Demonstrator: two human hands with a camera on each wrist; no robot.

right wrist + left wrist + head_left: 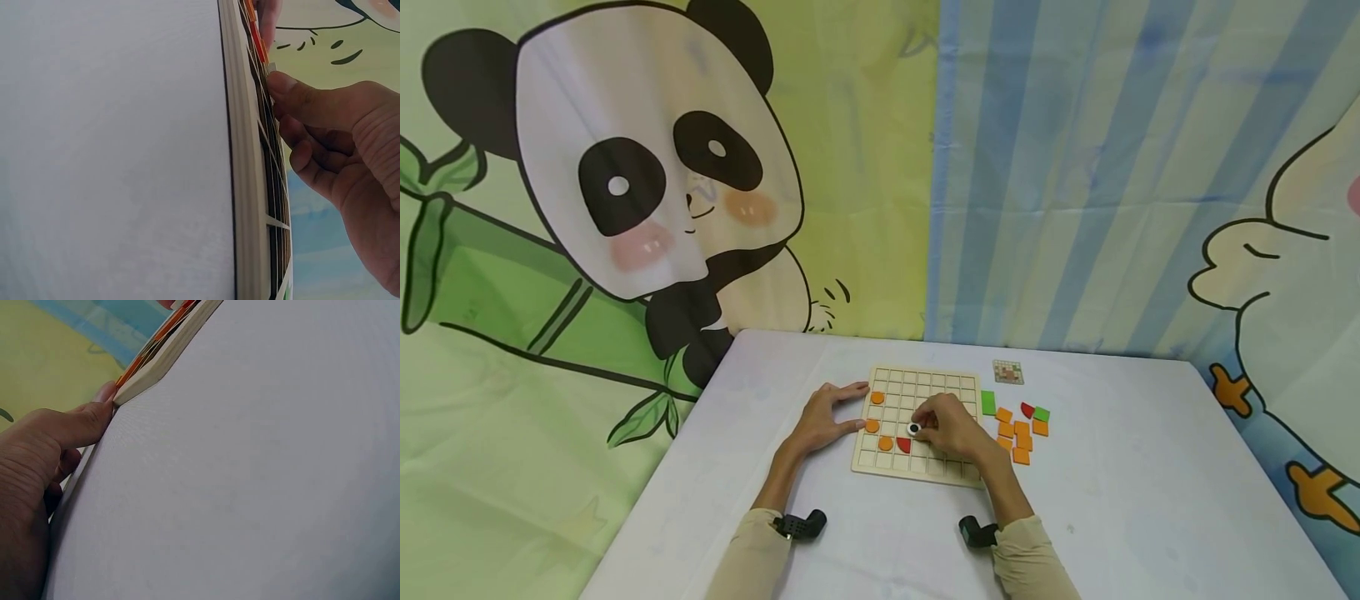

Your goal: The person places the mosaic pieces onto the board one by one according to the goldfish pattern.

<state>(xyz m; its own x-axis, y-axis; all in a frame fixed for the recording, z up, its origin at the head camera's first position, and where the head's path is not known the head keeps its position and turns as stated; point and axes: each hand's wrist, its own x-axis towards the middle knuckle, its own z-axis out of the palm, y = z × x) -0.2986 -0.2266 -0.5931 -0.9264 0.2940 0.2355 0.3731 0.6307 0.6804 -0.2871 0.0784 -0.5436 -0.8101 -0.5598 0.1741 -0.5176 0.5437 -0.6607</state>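
A square wooden grid board [917,478] lies on the table. Along its left edge, my left hand [822,421] rests with thumb and forefinger spread apart; the left wrist view shows the thumb [87,423] touching the board's side. Over the middle of the grid, my right hand [953,427] pinches a small white round piece with a black centre [913,429]. Just below that piece sits a red quarter-round tile [903,446]. Orange round tiles lie in cells to the left, among them one [886,443] beside the red tile. The right hand hides some cells.
Right of the board lie several orange square tiles [1022,429], a green rectangle [988,403], a green tile [1041,413] and a red quarter-round [1027,410]. A small patterned card [1008,372] lies behind them. Printed curtains stand behind the white table [1120,483].
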